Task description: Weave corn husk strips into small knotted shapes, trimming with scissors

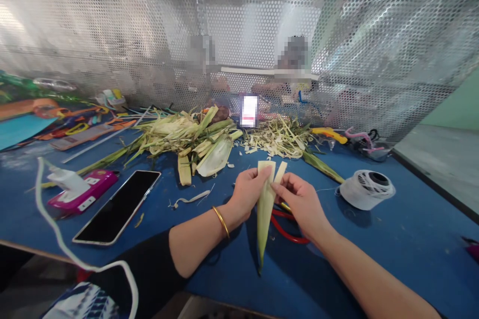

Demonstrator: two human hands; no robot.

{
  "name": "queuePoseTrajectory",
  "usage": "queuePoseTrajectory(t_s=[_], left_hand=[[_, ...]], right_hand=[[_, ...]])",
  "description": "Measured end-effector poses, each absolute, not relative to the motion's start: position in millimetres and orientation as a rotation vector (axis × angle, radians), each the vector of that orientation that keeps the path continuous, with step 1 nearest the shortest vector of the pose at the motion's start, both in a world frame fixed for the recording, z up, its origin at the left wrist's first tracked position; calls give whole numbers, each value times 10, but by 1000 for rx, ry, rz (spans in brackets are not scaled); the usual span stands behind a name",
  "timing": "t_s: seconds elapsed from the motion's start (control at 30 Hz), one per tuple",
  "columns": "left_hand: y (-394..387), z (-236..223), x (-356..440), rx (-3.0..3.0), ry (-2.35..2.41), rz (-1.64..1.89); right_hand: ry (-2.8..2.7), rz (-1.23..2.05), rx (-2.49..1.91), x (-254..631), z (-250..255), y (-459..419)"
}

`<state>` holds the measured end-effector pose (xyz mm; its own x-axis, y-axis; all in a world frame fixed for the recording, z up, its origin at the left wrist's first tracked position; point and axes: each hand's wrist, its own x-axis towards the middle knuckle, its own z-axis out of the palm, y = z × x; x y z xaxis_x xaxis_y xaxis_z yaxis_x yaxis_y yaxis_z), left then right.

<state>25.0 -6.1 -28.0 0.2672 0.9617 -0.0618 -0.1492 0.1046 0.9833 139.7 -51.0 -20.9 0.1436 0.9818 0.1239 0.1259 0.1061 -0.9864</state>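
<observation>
Between my hands hangs a pale green corn husk [264, 217], its pointed tip down and its wide end up. My left hand [247, 190] pinches the wide part between thumb and fingers. With its thumb and fingertips my right hand [299, 198] grips a narrow strip [280, 172] that stands apart from the husk at the top. Partly under my right hand lies a pair of red-handled scissors [286, 233] on the blue table; their blades are hidden. A heap of husks [175, 134] and a pile of thin trimmings [280, 138] lie beyond my hands.
To the left are a black-screened phone [119, 207], a magenta power strip [84, 192] and a white cable [56, 232]. A spool of white thread [366, 189] stands at the right. A lit phone [249, 110] leans at a perforated metal screen [254, 25], with people behind it.
</observation>
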Motion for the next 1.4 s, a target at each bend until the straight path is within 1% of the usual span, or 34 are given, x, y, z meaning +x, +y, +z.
queuePoseTrajectory(t_s=[0.2,0.37,0.43,0.6,0.67,0.83,0.9,1.07,1.17,1.27,1.4], left_hand=[[-113,-311,301,1074,830,1008],[-95,-302,282,1048,857,1018],[-91,-296,278,1045,857,1028],[-97,-274,284,970,858,1049],[-100,-266,281,971,859,1044],[-72,-289,261,1007,879,1059],[-53,-305,257,998,893,1074],[-48,-304,264,1023,935,1117],[-64,-291,264,1032,926,1086],[-52,-301,259,1044,937,1097],[10,-337,251,1095,1006,1133]], right_hand=[[-1278,795,-1322,1439,-231,-505],[-1399,557,-1348,1427,-215,-550],[-1412,588,-1330,1417,-202,-551],[-1340,910,-1278,1391,-209,-511],[-1334,876,-1292,1391,-212,-517],[-1428,616,-1340,1399,-181,-587],[-1431,627,-1322,1398,-176,-595],[-1467,800,-1277,1393,-216,-545],[-1487,795,-1278,1388,-225,-544],[-1530,656,-1289,1385,-204,-591],[-1701,309,-1205,1394,-155,-699]])
